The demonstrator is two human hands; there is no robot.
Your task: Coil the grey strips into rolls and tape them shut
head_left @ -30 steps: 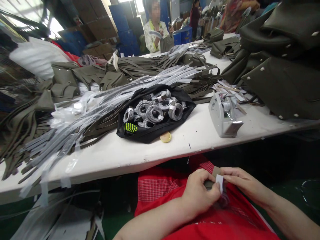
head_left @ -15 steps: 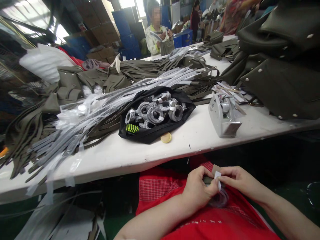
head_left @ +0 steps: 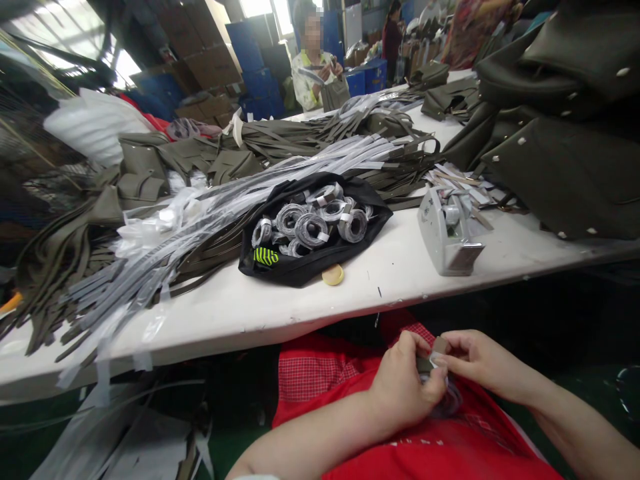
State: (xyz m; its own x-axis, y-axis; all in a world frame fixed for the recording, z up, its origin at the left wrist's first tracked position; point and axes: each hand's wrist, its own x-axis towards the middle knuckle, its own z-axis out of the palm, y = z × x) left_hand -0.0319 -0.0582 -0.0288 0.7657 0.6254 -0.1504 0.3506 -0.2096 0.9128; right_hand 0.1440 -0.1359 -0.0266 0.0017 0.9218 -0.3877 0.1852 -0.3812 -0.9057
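Below the table's front edge, over my red lap, both hands meet on one small olive strap roll point(head_left: 434, 357). My left hand point(head_left: 403, 390) curls its fingers round the roll, which carries clear wrap. My right hand point(head_left: 475, 363) pinches the roll's top end with thumb and forefinger. The white tape piece is pressed down and barely shows. On the table ahead, a black bag point(head_left: 310, 257) lies open with several wrapped strap rolls point(head_left: 310, 223) inside.
A grey tape dispenser point(head_left: 447, 240) stands right of the bag, a small yellow disc point(head_left: 333, 275) at its front. Long olive straps in clear sleeves point(head_left: 165, 240) sprawl left. Dark olive bags point(head_left: 565, 160) pile at right. A person in a light shirt point(head_left: 313, 73) works at the far end.
The white tape piece that stood up between my fingers has been folded down onto the roll. Both hands have closed tighter around it and shifted slightly.
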